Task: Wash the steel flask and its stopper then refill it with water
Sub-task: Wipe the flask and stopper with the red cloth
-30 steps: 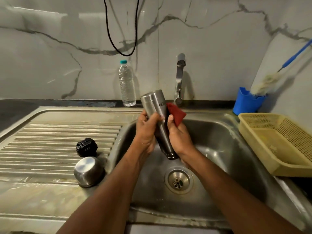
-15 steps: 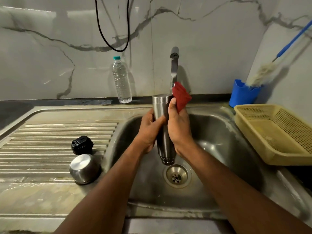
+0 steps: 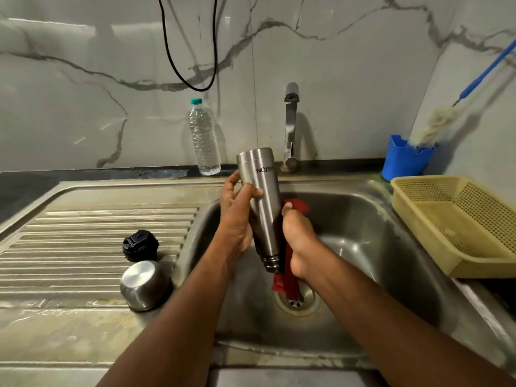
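The steel flask [image 3: 262,202] hangs upside down over the sink [image 3: 363,247], mouth toward the drain, base tilted up and left. My left hand [image 3: 237,219] grips its body from the left. My right hand [image 3: 297,241] holds a red scrub cloth [image 3: 287,275] pressed against the flask's right side near the neck; the cloth's end dangles below the mouth. The black stopper [image 3: 140,245] and the steel cap [image 3: 145,284] rest on the ribbed drainboard to the left.
The tap [image 3: 290,127] stands behind the flask, with no water seen running. A clear plastic water bottle [image 3: 204,138] stands at the back wall. A yellow basket [image 3: 460,222] and a blue holder [image 3: 405,157] with a brush sit to the right.
The cloth slid from the flask's raised base down to its neck with my right hand. The flask tilted again, base leaning left.
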`<state>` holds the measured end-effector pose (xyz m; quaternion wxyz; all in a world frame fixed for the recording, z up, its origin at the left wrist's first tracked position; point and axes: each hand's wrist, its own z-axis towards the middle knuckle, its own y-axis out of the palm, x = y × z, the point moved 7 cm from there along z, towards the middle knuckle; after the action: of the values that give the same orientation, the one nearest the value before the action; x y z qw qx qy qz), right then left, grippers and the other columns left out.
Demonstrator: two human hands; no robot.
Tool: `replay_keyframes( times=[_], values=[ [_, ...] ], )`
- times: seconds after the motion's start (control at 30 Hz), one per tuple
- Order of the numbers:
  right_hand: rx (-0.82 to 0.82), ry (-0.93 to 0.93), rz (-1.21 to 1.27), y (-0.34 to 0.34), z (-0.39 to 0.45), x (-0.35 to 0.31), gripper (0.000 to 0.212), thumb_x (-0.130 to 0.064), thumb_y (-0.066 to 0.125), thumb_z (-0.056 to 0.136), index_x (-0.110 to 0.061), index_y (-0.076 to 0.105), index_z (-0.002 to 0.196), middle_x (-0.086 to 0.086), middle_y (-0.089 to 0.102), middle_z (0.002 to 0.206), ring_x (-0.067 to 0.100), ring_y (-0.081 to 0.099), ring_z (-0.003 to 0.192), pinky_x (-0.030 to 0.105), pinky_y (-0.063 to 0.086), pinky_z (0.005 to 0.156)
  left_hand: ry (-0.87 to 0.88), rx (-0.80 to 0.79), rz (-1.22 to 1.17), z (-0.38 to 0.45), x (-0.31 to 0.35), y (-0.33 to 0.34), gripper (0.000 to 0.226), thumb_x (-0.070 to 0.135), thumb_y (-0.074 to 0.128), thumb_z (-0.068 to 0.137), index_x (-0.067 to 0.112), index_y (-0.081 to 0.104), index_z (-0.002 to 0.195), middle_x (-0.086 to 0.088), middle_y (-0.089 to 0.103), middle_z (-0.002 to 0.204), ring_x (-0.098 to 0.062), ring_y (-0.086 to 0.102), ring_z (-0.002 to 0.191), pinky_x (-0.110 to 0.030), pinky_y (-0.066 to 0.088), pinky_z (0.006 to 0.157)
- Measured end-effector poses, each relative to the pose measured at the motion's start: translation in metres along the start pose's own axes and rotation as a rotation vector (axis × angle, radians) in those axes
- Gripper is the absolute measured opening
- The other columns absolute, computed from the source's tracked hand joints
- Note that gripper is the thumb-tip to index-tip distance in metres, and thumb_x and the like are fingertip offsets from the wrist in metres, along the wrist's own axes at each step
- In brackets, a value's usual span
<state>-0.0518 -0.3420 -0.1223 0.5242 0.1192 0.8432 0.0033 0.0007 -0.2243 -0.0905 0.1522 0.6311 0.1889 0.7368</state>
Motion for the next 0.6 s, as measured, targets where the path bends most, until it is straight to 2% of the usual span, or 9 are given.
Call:
replay_keyframes(
  times=[0.1, 0.17, 0.2, 0.27, 0.33, 0.43, 0.5, 0.57, 0.6],
  values=[
    [-0.003, -0.095, 0.088, 0.001, -0.006, -0.014, 0.049, -0.053, 0.039, 0.107, -0.015, 0.07, 0.11, 0.015, 0.076, 0.105, 0.031, 0.074, 0.092, 0.044, 0.062, 0.082, -0.032, -0.029, 0.137, -0.004, -0.008, 0.005, 0.042, 0.016, 0.065, 0.071, 0.009, 0.059, 0.112, -0.006, 0.073, 0.087, -0.018, 0.071, 0.081, -0.034, 0.061, 0.071],
    [-0.002, -0.243, 0.118, 0.001, -0.014, -0.031, 0.044, -0.054, 0.039, 0.107, -0.023, 0.07, 0.104, 0.01, 0.077, 0.104, 0.025, 0.075, 0.093, 0.043, 0.06, 0.088, -0.014, -0.093, 0.272, -0.008, -0.01, 0.009, 0.033, 0.022, 0.063, 0.079, 0.011, 0.064, 0.11, -0.018, 0.073, 0.094, -0.028, 0.069, 0.088, -0.051, 0.06, 0.084],
    [0.005, -0.319, 0.117, 0.0, -0.016, -0.039, 0.042, -0.055, 0.039, 0.107, -0.025, 0.069, 0.107, 0.008, 0.077, 0.107, 0.022, 0.074, 0.096, 0.043, 0.059, 0.092, 0.005, -0.133, 0.326, -0.01, -0.011, 0.01, 0.034, 0.026, 0.062, 0.083, 0.01, 0.064, 0.113, -0.026, 0.07, 0.101, -0.036, 0.068, 0.092, -0.06, 0.057, 0.09],
    [0.035, -0.494, 0.069, -0.004, -0.019, -0.052, 0.048, -0.064, 0.038, 0.102, -0.031, 0.062, 0.125, 0.004, 0.072, 0.122, 0.018, 0.07, 0.109, 0.045, 0.055, 0.102, 0.03, -0.203, 0.408, -0.012, -0.013, 0.016, 0.045, 0.036, 0.059, 0.088, 0.007, 0.062, 0.123, -0.032, 0.066, 0.111, -0.049, 0.065, 0.101, -0.065, 0.053, 0.096],
    [0.082, -0.696, -0.087, -0.006, -0.019, -0.061, 0.064, -0.077, 0.034, 0.09, -0.045, 0.042, 0.145, 0.001, 0.056, 0.147, 0.018, 0.057, 0.132, 0.047, 0.046, 0.113, 0.029, -0.236, 0.45, -0.016, -0.015, 0.021, 0.056, 0.045, 0.058, 0.089, 0.007, 0.059, 0.13, -0.026, 0.069, 0.117, -0.045, 0.066, 0.11, -0.057, 0.056, 0.098],
    [0.136, -0.895, -0.336, 0.002, -0.025, -0.067, 0.064, -0.077, 0.028, 0.089, -0.058, 0.007, 0.146, -0.006, 0.021, 0.17, 0.016, 0.028, 0.154, 0.049, 0.029, 0.124, 0.003, -0.231, 0.413, -0.019, -0.019, 0.025, 0.044, 0.04, 0.056, 0.101, 0.011, 0.06, 0.134, -0.011, 0.075, 0.118, -0.022, 0.072, 0.111, -0.033, 0.059, 0.093],
    [0.099, -0.832, -0.299, 0.006, -0.023, -0.064, 0.071, -0.079, 0.029, 0.088, -0.051, 0.019, 0.153, -0.003, 0.035, 0.165, 0.016, 0.04, 0.147, 0.048, 0.036, 0.12, 0.022, -0.16, 0.373, -0.02, -0.016, 0.024, 0.032, 0.031, 0.05, 0.106, 0.006, 0.064, 0.122, -0.004, 0.077, 0.101, -0.013, 0.074, 0.094, -0.026, 0.057, 0.081],
    [0.028, -0.629, -0.192, 0.01, -0.016, -0.052, 0.076, -0.081, 0.033, 0.086, -0.035, 0.051, 0.143, 0.003, 0.066, 0.134, 0.019, 0.066, 0.119, 0.048, 0.052, 0.106, 0.057, -0.033, 0.3, -0.017, -0.005, 0.018, 0.039, 0.033, 0.052, 0.093, 0.001, 0.064, 0.113, -0.007, 0.073, 0.091, -0.018, 0.07, 0.084, -0.032, 0.056, 0.075],
    [0.011, -0.498, -0.163, 0.01, -0.014, -0.043, 0.072, -0.08, 0.035, 0.088, -0.029, 0.062, 0.132, 0.005, 0.073, 0.117, 0.022, 0.072, 0.105, 0.049, 0.057, 0.098, 0.063, 0.032, 0.254, -0.016, 0.001, 0.013, 0.043, 0.035, 0.053, 0.085, 0.003, 0.063, 0.112, -0.01, 0.071, 0.092, -0.022, 0.068, 0.085, -0.036, 0.056, 0.075]
  ],
)
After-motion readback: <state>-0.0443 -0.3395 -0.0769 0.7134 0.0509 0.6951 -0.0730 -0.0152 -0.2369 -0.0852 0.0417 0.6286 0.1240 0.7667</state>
